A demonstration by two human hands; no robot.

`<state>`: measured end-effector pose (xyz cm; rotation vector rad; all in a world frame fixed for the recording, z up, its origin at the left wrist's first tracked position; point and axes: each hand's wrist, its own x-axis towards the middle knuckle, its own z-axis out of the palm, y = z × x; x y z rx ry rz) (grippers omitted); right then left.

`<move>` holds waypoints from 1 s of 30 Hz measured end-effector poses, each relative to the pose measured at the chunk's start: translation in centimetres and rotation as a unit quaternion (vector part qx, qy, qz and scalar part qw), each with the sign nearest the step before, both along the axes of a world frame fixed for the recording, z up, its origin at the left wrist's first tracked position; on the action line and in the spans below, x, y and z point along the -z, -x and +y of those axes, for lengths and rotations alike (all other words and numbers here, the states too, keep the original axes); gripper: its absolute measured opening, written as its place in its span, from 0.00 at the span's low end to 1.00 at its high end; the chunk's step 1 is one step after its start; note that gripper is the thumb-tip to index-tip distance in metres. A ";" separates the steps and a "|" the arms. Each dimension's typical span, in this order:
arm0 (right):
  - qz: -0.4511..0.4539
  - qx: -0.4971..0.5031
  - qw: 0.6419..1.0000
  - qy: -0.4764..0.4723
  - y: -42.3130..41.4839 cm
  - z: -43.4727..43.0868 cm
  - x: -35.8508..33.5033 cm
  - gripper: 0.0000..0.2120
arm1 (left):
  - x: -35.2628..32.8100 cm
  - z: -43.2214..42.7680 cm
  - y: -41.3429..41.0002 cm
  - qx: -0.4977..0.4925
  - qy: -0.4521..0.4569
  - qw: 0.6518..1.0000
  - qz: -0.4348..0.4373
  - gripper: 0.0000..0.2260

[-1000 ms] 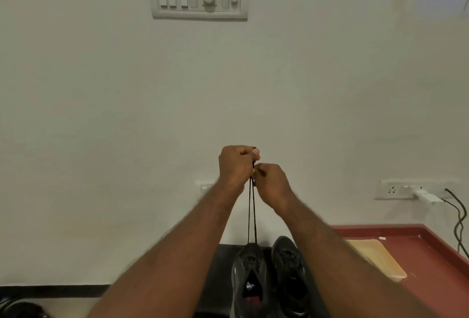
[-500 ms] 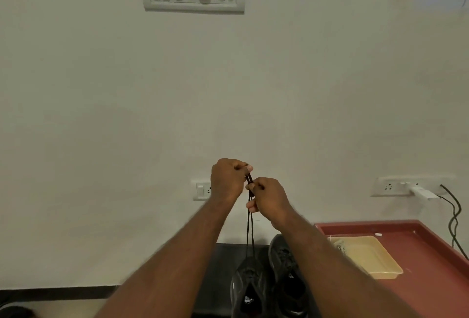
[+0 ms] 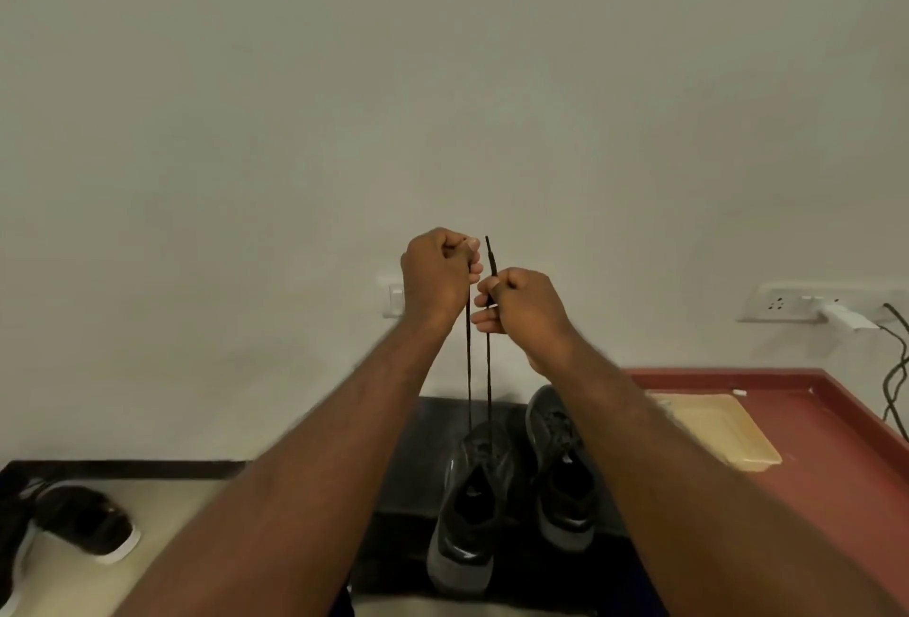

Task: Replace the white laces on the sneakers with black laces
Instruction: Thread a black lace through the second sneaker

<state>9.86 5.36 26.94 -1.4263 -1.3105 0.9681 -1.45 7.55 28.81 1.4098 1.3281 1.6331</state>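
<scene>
Left hand: the left hand (image 3: 435, 272) is raised in front of the wall, its fingers curled into a fist that grips one strand of the thin black shoelace (image 3: 488, 370).
Right hand: the right hand (image 3: 526, 311) sits just beside and slightly lower than the left, pinching the other strand between thumb and curled fingers; the lace's stiff tip sticks up above the pinch.
Lace: both strands hang taut and nearly parallel from the hands, straight down to the front of the nearer shoe.
Laced shoe: the dark grey mesh sneaker (image 3: 467, 503) lies toe toward the wall, opening toward the camera, on a black mat (image 3: 403, 444).
Other shoe: a second dark grey sneaker (image 3: 560, 469) lies right beside it, partly hidden by the right forearm.
Right side: a reddish-brown surface with a raised rim (image 3: 811, 444) carries a shallow cream rectangular tray (image 3: 723, 429).
Wall: a white socket plate (image 3: 787, 304) holds a white plug (image 3: 846, 316) with a black cable (image 3: 895, 360) trailing down; a small white switch plate (image 3: 393, 299) peeks out behind the left hand.
Lower left: a dark shoe with a white sole (image 3: 83, 523) rests on the pale floor (image 3: 172, 508).
</scene>
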 end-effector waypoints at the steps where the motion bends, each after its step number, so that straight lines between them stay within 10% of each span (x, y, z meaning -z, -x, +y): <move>1: -0.006 0.002 1.000 0.008 -0.1 -0.1 0.7 0.11 | 0.6 -0.1 0.2 -0.001 0.009 1.000 0.006 0.08; 11: -0.011 0.045 0.994 0.100 -3.1 2.4 7.3 0.11 | 7.6 2.5 3.3 0.023 0.088 0.991 0.101 0.04; 15: -0.103 0.025 0.987 0.121 -3.1 3.5 12.6 0.25 | 13.3 2.7 3.8 0.050 0.169 0.942 0.284 0.31; 18: -0.175 0.028 0.970 0.165 -3.4 2.4 18.5 0.17 | 19.4 0.5 3.7 0.018 0.271 0.920 0.282 0.12; 23: -0.178 0.055 0.941 0.283 -2.9 -0.9 26.2 0.25 | 28.2 -3.6 1.9 0.039 0.424 0.887 0.180 0.27; 30: -0.057 0.070 0.969 0.231 -1.4 -0.9 28.4 0.16 | 29.4 -2.2 0.1 0.102 0.396 0.912 0.017 0.09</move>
